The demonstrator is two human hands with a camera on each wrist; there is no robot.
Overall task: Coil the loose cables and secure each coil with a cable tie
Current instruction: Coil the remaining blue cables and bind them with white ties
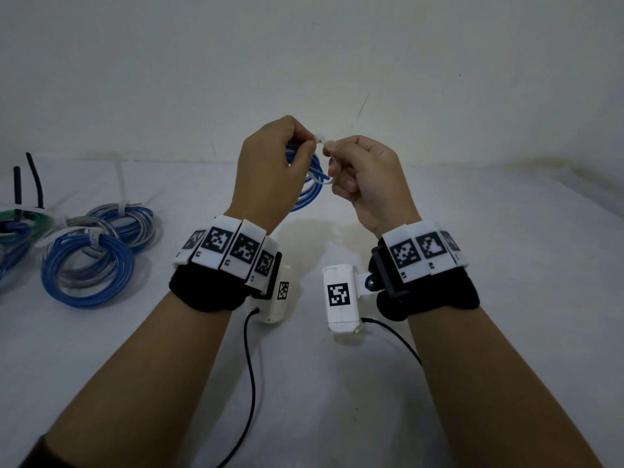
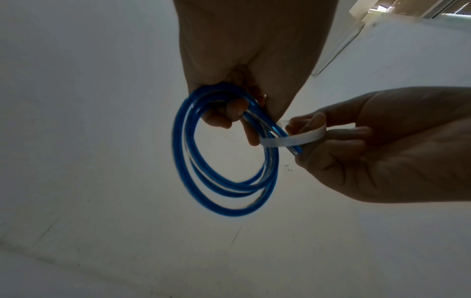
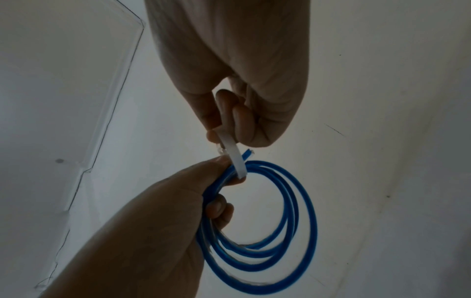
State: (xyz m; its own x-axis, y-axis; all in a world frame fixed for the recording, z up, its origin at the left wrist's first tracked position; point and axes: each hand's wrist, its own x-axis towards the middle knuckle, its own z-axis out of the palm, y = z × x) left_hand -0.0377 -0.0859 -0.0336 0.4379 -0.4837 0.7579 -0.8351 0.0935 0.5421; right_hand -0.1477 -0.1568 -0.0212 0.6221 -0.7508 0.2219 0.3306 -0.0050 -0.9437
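Both hands are raised above the white table. My left hand grips a blue cable coil at its top, fingers curled round the strands; the coil hangs below as several loops. A white cable tie is looped round the coil's strands. My right hand pinches the tie between thumb and fingers, close beside the left hand. The tie's head shows between the two hands. The left hand and right hand almost touch.
At the left of the table lie tied coils: a blue one, a blue and grey one behind it, and a green and blue one at the edge with black tie tails. A wall rises behind the table.
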